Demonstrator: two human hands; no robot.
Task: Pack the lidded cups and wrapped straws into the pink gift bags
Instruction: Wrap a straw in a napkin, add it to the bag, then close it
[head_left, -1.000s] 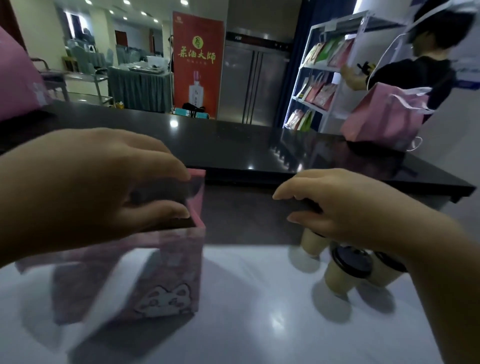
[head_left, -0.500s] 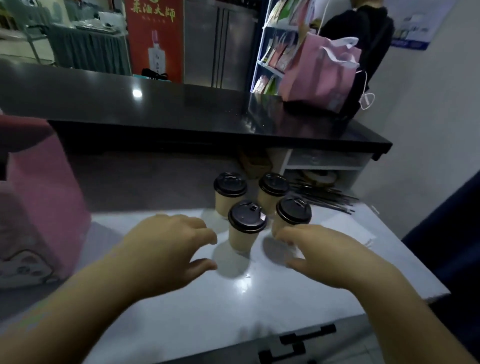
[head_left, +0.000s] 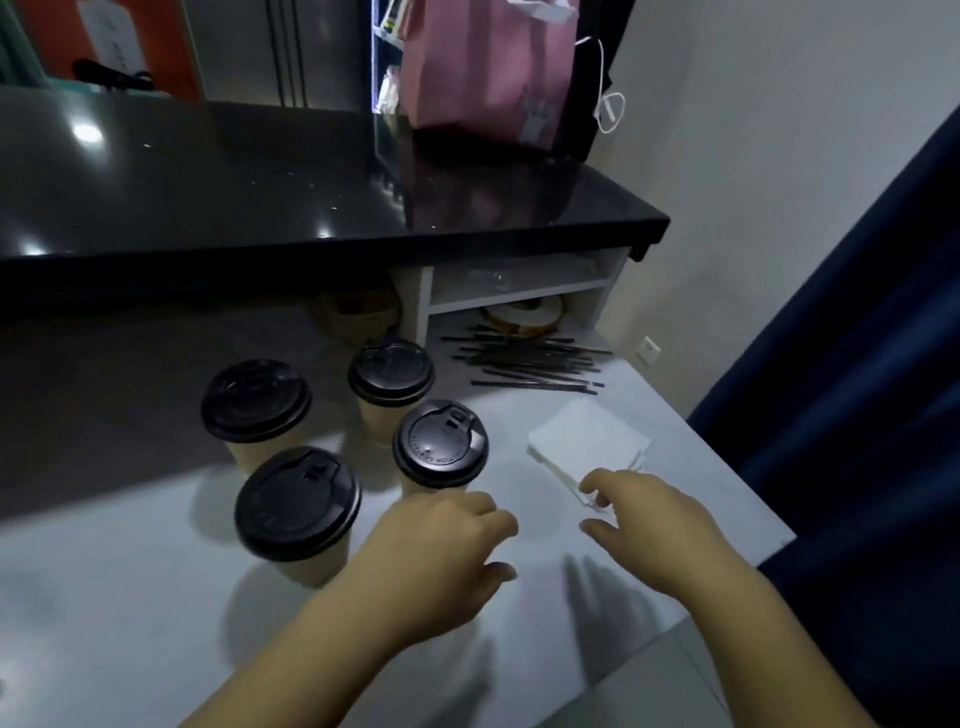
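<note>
Several tan paper cups with black lids stand together on the white counter (head_left: 130, 613): one at the front left (head_left: 297, 503), one at the front right (head_left: 440, 442), one at the back left (head_left: 255, 399) and one at the back right (head_left: 390, 370). My left hand (head_left: 441, 556) hovers just in front of the front right cup, fingers apart, holding nothing. My right hand (head_left: 649, 525) is open at the near edge of a stack of white napkins (head_left: 587, 441). Black wrapped straws (head_left: 530, 361) lie in a loose pile behind the napkins. A pink gift bag (head_left: 483, 62) stands on the black upper counter.
The black counter (head_left: 260, 182) overhangs the back of the white one. Under it is a white shelf (head_left: 519, 291) with a tape roll. A dark blue curtain (head_left: 857, 338) hangs at the right, past the counter's edge. The floor shows at the lower right.
My view swung right and down, away from the pink bag at the left. Both hands left that bag and moved over to the cups, the right one on to the napkins.
</note>
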